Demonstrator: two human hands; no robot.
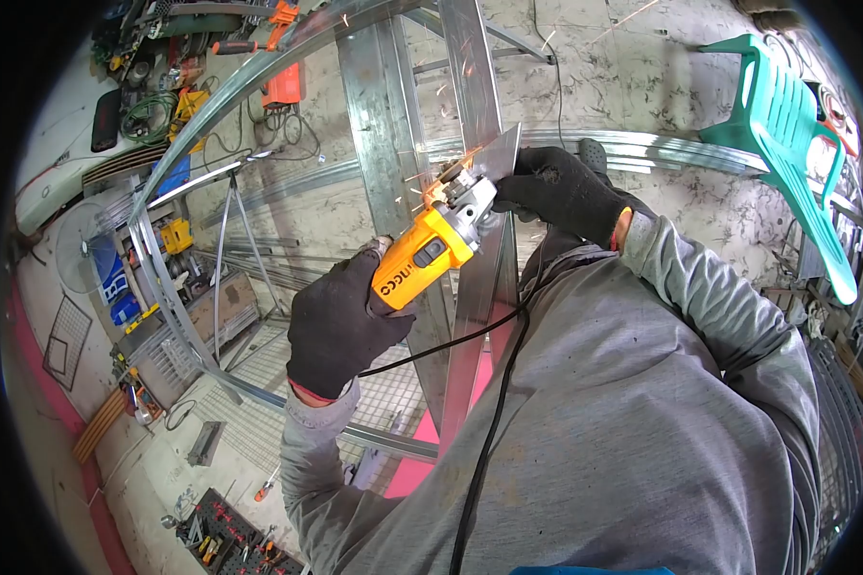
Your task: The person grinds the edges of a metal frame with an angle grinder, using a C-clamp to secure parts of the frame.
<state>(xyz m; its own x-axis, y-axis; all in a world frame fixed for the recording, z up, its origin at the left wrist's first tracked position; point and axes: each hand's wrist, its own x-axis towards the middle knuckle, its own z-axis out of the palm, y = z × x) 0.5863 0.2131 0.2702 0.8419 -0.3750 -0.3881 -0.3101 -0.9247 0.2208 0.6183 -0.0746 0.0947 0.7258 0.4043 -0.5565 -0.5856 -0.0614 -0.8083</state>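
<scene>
My left hand (pixel 340 321), in a black glove, is wrapped round the yellow body of an angle grinder (pixel 422 254). The grinder's metal head points up and to the right, and orange sparks show around its disc side. My right hand (pixel 566 196), also gloved, is closed at the edge of a flat grey metal piece (pixel 498 153) beside the grinder head. Its fingertips are partly hidden behind the metal. Long shiny metal bars (pixel 475 86) run beneath the tool. A black power cord (pixel 494 422) trails from the grinder across my grey shirt.
A curved metal frame (pixel 158 182) arches along the left. At the right stands a green plastic chair (pixel 777 125). Tools lie on the floor at lower left around a black tray (pixel 225 537). A fan (pixel 81 246) and blue and yellow items are at far left. Metal strips (pixel 671 149) lie behind my right hand.
</scene>
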